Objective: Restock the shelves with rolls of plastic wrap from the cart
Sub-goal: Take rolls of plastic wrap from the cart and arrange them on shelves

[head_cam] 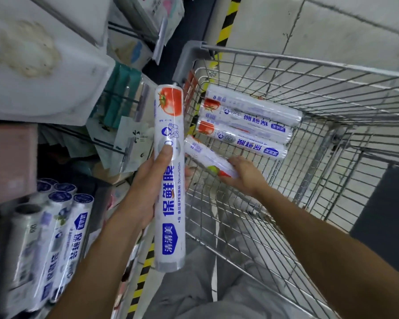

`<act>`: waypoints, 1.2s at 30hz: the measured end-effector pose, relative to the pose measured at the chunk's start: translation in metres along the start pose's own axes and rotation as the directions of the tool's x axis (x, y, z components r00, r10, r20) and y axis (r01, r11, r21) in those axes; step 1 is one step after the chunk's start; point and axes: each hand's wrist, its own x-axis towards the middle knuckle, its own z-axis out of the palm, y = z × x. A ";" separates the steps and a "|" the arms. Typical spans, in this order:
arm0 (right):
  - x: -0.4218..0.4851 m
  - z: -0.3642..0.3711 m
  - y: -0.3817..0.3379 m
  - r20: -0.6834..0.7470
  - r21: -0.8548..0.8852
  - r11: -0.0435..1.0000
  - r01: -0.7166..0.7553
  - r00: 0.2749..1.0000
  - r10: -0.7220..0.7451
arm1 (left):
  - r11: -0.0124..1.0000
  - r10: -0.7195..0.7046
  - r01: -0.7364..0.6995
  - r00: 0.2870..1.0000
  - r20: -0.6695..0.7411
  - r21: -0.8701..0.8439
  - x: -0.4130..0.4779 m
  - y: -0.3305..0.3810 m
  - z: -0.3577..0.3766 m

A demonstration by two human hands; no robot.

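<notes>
My left hand [145, 189] grips a long white roll of plastic wrap [169, 125] with a tomato picture and blue lettering, held upright between the shelves and the cart. My right hand [244, 174] reaches into the wire cart [332, 93] and holds the near end of a second roll [200, 151], which lies slanted. Three more rolls [246, 125] lie side by side on the cart's floor beyond it. Several rolls of wrap [55, 238] stand packed together on the low shelf at the bottom left.
The shelving on the left carries hanging packets [122, 100] and a white shelf board [32, 65]. A pink box [9, 162] sits at the left edge. Yellow-black hazard tape [143, 272] runs along the floor beside the cart. A concrete wall stands behind the cart.
</notes>
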 end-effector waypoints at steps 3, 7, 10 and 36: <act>-0.037 -0.027 -0.027 -0.048 0.262 0.964 0.047 0.998 -0.036 | 1.000 0.024 -0.025 1.000 0.001 0.004 -0.016 0.003 -0.005; -0.088 -0.066 -0.068 -0.171 0.540 0.835 0.107 0.985 -0.016 | 0.993 0.116 -0.117 0.992 0.046 0.018 -0.047 0.012 -0.011; -0.129 -0.086 -0.104 -0.262 0.657 0.734 0.174 0.965 0.005 | 0.985 0.170 -0.171 0.983 0.072 0.004 -0.073 0.021 -0.015; -0.333 -0.092 -0.219 -0.199 0.634 0.548 0.545 0.800 -0.566 | 0.732 0.468 -0.651 0.696 -0.544 -0.202 -0.313 -0.080 0.000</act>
